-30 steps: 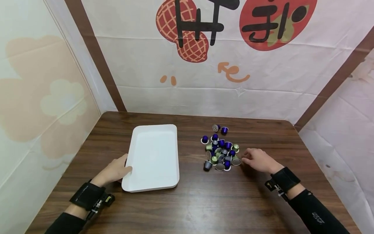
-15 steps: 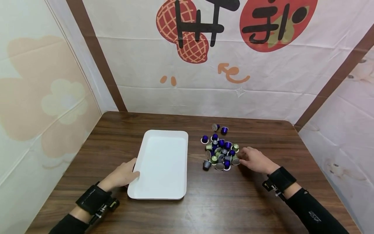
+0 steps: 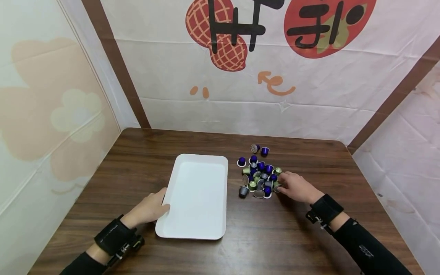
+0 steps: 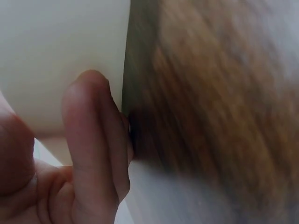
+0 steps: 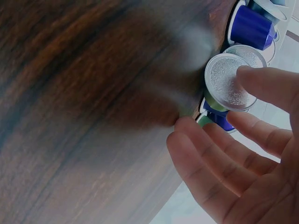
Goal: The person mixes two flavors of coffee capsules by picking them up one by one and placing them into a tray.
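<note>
The left hand [image 3: 151,207] grips the left rim of a white rectangular tray [image 3: 196,198], with the thumb on top and the other fingers out of sight below in the head view. In the left wrist view the tray [image 4: 51,42] fills the upper left, fingers against it. The right hand [image 3: 298,187] is at the right side of a heap of coffee capsules [image 3: 260,176] in purple, green and grey. In the right wrist view its thumb overlaps the silver foil lid of a green capsule [image 5: 226,84], and the other fingers are spread loosely below.
All this is on a brown wood-grain table [image 3: 282,236]. Two purple capsules [image 3: 264,151] lie apart behind the heap. A printed cloth [image 3: 220,114] hangs along the table's far edge, with more cloth at both sides. Each wrist wears a black strap with a camera.
The left hand has slid the white tray to the right and nearer the front edge, towards the capsules. The right hand has edged left, up to the green capsule at the heap's side.
</note>
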The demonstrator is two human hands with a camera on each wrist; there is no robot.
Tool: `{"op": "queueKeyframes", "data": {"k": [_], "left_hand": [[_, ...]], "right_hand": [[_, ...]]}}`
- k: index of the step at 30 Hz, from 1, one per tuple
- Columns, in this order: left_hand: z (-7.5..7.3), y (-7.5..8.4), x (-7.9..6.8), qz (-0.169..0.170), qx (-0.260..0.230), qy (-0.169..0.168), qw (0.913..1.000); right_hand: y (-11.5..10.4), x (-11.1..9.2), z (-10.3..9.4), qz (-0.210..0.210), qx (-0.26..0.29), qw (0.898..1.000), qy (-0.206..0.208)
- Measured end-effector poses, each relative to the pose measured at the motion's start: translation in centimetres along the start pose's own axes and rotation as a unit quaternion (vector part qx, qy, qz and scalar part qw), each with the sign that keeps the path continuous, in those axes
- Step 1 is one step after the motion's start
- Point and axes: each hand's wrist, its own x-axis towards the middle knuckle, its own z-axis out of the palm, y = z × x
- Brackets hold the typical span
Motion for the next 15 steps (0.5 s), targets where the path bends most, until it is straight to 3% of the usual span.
{"op": "queueKeyframes", "data": {"k": [8,15], "left_hand": [[0.37,-0.07,0.19,-0.001,-0.002,0.008,1.0],[0.55,-0.02,0.29,-0.014,0.041,0.007,0.999]], "right_hand": [[-0.32,0.25,-0.07,0.02,0.005,1.0,-0.013],[-0.66,0.28,-0.19,0.049,0.032,0.998,-0.03]]}}
